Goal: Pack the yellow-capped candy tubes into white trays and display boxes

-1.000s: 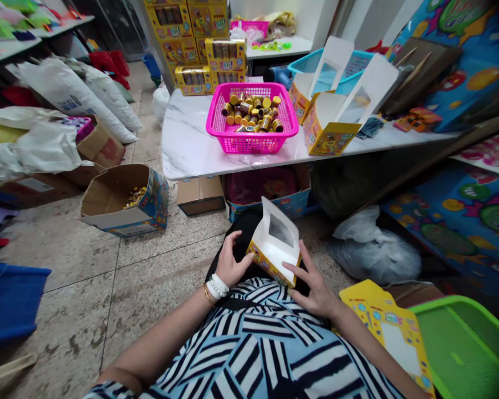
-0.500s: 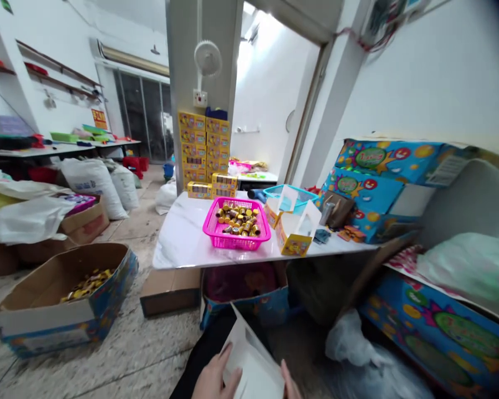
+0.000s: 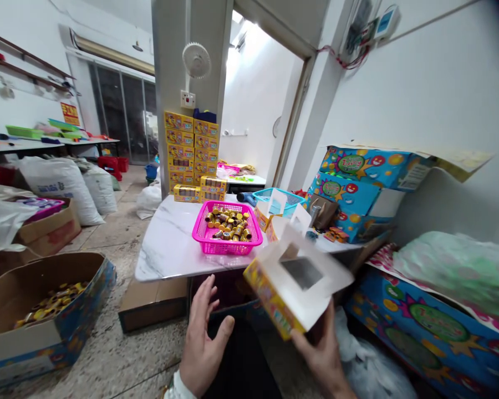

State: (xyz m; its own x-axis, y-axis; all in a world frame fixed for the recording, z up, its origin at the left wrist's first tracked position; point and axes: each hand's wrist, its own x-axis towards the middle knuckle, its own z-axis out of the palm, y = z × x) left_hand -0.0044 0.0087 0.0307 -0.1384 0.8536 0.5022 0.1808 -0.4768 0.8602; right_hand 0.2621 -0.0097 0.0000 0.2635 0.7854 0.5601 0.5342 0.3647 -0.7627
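Head view, lower centre: right hand [image 3: 322, 354] grips a small cardboard box [image 3: 293, 285] by its lower edge, held tilted in the air. The box has yellow printed sides, a white inside and a raised lid with a cut-out window. It looks light, thin-walled and easily crushed, best held at folded corners and away from the window flap.

Left hand [image 3: 203, 338] is empty, fingers spread wide, just left of the box and apart from it.

Centre: marble-topped table [image 3: 166, 246] bearing a pink mesh basket [image 3: 228, 230] of small cylindrical jars.

Lower left: open corrugated carton [image 3: 41, 310] on a speckled floor.
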